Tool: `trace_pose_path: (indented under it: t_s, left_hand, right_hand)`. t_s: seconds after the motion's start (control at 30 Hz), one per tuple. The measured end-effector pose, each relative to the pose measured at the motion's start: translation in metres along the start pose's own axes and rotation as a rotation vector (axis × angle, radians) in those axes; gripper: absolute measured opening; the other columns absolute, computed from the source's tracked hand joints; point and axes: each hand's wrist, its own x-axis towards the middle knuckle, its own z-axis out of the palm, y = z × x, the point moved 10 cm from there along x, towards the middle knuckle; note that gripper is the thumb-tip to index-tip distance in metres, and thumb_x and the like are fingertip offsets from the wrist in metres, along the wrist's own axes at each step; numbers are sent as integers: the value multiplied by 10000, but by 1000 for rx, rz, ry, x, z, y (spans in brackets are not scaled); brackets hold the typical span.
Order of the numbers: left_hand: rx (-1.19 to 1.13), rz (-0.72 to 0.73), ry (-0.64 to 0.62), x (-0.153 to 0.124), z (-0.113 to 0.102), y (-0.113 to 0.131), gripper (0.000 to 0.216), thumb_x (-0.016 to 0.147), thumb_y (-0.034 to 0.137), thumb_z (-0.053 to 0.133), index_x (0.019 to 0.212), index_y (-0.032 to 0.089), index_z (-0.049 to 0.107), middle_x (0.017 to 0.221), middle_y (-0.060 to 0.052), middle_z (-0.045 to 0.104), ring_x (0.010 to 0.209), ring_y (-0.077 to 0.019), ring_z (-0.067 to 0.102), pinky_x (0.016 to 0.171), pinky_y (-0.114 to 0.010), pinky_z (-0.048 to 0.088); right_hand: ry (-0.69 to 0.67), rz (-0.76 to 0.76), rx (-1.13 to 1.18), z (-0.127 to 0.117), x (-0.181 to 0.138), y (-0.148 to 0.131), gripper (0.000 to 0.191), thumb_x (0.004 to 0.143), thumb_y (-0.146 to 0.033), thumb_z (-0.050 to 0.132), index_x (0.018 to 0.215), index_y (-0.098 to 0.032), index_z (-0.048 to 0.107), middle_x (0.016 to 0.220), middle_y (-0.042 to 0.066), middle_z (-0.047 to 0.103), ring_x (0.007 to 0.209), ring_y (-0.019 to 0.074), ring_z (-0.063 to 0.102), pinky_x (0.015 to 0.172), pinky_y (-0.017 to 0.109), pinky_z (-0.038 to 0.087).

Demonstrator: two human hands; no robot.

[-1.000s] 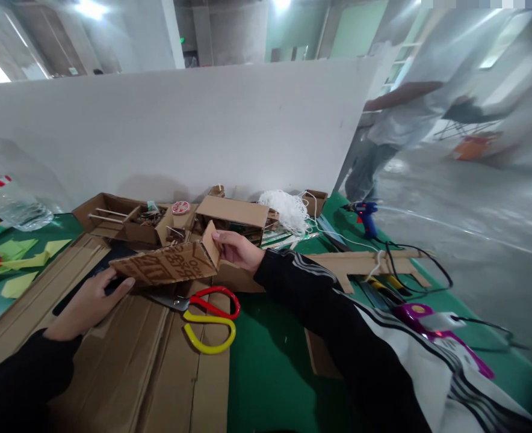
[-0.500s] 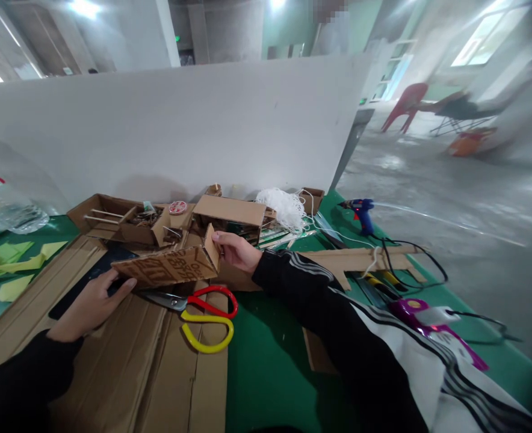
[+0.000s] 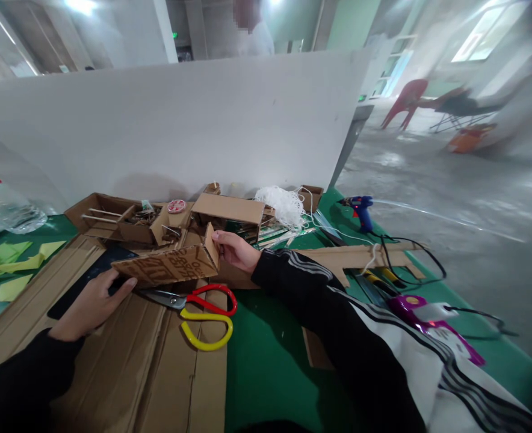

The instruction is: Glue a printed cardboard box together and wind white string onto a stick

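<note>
Between my two hands is a piece of cardboard [image 3: 169,266] with printed characters, its right end folded up as a short flap. My left hand [image 3: 92,300] grips its left end, thumb in front and the other fingers partly hidden behind. The flap on the right is pinched by my right hand [image 3: 236,249]. Just below the piece lie scissors [image 3: 207,319] with one red and one yellow handle, their blades pointing left. Under them are large flat cardboard sheets [image 3: 126,361]. A dark flat object [image 3: 83,282] rests behind my left hand.
Cardboard boxes [image 3: 112,218], a round red-and-white tin [image 3: 176,206] and white string [image 3: 281,207] line the back by a white partition [image 3: 180,126]. To the right are a blue glue gun [image 3: 360,210] and a purple device [image 3: 433,325], both with cords. A plastic bottle [image 3: 11,207] lies left.
My hands and the cardboard piece stay nearly still. The view shifts very slightly. Beyond the partition, a person has moved to the left.
</note>
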Motion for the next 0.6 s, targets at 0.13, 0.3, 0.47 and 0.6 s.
trace_pose_path:
  t_s: [0.13, 0.3, 0.47, 0.6]
  left_hand:
    - [16, 6, 7, 0, 2, -1, 541, 891, 618, 387, 1004, 142, 618, 1090, -174, 718, 1041, -313, 664, 918, -415, 501]
    - [36, 32, 27, 0, -1, 0, 523, 899, 608, 374, 1000, 152, 608, 1068, -166, 713, 1035, -312, 660, 921, -421, 498]
    - [76, 55, 92, 1, -11, -1, 524, 897, 598, 359, 1006, 145, 597, 1073, -168, 685, 1051, -320, 634, 952, -450, 475]
    - [108, 82, 116, 3, -14, 2, 512, 906, 569, 357, 1024, 133, 597, 1103, -177, 663, 1108, -323, 601, 993, -460, 446]
  right_hand:
    - [12, 12, -13, -5, -3, 6, 260, 941, -305, 585, 1146, -146, 597, 1109, 69, 639, 907, 183, 650, 767, 368, 564]
    - [18, 24, -19, -6, -6, 14, 279, 940, -306, 586, 1170, -150, 589, 1141, 76, 632, 939, 195, 648, 790, 385, 562]
    - [28, 23, -34, -2, 2, 19, 289, 940, -309, 586, 1182, -152, 585, 1160, 79, 626, 960, 202, 645, 807, 397, 559]
    - [36, 26, -62, -1, 7, 19, 295, 941, -312, 584, 1190, -154, 581, 1167, 81, 623, 965, 204, 643, 809, 400, 558]
